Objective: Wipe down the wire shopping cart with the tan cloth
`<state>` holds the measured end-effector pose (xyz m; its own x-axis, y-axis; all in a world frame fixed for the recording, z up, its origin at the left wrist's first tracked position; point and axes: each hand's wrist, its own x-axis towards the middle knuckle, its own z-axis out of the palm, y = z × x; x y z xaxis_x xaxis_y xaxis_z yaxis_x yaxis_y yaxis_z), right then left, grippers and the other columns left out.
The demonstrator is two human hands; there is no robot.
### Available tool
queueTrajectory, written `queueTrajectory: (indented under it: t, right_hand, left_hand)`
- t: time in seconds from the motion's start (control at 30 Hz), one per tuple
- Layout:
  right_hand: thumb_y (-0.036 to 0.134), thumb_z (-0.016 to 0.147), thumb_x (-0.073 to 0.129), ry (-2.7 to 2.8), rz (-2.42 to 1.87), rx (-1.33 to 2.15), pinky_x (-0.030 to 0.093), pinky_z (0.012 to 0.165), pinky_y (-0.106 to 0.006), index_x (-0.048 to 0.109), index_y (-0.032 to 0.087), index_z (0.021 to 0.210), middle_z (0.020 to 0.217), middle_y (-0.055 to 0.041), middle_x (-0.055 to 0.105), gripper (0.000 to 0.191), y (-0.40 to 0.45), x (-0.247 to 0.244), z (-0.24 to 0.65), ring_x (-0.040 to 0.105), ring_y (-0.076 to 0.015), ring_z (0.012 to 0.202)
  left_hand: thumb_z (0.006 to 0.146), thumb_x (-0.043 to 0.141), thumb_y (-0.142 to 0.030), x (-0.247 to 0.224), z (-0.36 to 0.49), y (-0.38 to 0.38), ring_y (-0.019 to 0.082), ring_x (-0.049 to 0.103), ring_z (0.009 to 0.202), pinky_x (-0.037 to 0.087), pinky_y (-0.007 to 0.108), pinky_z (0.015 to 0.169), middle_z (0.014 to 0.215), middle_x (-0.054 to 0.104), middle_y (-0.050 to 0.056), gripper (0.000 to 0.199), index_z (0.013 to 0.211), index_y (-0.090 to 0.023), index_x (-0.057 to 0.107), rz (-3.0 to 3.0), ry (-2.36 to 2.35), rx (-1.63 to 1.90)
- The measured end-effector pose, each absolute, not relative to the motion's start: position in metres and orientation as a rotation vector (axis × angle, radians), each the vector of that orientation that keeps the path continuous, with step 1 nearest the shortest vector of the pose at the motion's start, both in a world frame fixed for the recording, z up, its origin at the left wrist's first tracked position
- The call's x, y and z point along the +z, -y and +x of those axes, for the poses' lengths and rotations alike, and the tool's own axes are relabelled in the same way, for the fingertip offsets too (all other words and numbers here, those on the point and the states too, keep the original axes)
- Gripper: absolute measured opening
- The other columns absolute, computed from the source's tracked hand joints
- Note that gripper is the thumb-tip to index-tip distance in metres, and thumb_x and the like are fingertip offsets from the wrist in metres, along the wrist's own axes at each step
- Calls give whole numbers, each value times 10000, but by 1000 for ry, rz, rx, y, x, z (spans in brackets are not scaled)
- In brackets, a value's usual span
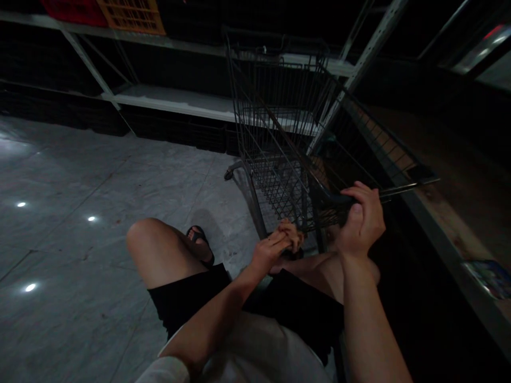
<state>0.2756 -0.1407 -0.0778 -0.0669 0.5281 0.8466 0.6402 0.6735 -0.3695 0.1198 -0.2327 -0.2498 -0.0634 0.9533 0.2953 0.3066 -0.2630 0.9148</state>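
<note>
The right hand [364, 217] is wrapped around the near top rim of the shopping cart [295, 143], fingers curled over the bar and thumb underneath, forearm rising straight from the lower edge of the view. The left hand [276, 246] reaches across the lap, fingers bunched and pressed against the cart's lower frame just below the basket (what they pinch, if anything, I cannot tell). The cart stands tilted directly ahead of the bent knees. One sandal [202, 244] rests on the pale tiled floor [72, 223], which reflects ceiling lights. Metal shelves [175, 101] line the dim room behind, an orange crate [131, 16] on top.
</note>
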Motion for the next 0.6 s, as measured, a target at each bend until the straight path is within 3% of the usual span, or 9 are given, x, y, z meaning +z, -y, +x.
queueTrajectory:
  t: [0.13,0.2,0.3,0.43,0.5,0.6]
  right_hand:
    - [475,1055,402,1945,-1219,-216,513,944,-414,703,199,906,923,-96,753,435,137,-47,282,707,-255,941]
    - [478,1065,367,2043,-1327,-199,464,778,-345,711,202,853,871,-92,755,490,130,-30,277,687,-229,830]
    - [446,1074,310,2117,-1440,-151,388,673,-314,767,208,864,853,-97,776,556,119,-12,259,698,-222,777]
    - [353,1063,332,2224,-1649,-240,342,605,-314,790,184,791,772,-140,767,558,111,-7,243,682,-231,660]
    - [335,1066,351,2260,-1676,-313,336,573,-311,759,174,711,708,-150,741,565,112,-10,243,661,-221,602]
    - [333,1084,333,2282,-1586,-357,375,555,-310,731,178,675,661,-148,720,591,115,-15,249,664,-216,574]
  left_hand:
    - [989,568,-159,-235,102,234,258,763,1231,623,500,1102,1277,806,96,311,1195,-239,787,1261,-1590,1576]
    - [1017,605,-293,-201,95,225,245,775,1141,634,451,1035,1233,806,98,278,1240,-226,756,1005,-1644,1743]
    - [979,702,-422,-139,94,207,232,740,1105,609,411,1025,1178,778,77,302,1216,-241,752,949,-1558,1966]
    - [954,753,-385,-84,122,181,264,598,1414,483,469,1237,1477,642,95,362,1304,-292,739,1128,-1353,2078]
    - [994,697,-336,-72,139,168,265,452,1577,377,492,1328,1679,490,80,426,1419,-320,680,1138,-1275,2033]
    - [1038,580,-242,-61,151,146,253,307,1668,275,528,1381,1772,382,30,427,1445,-335,666,1137,-1286,1954]
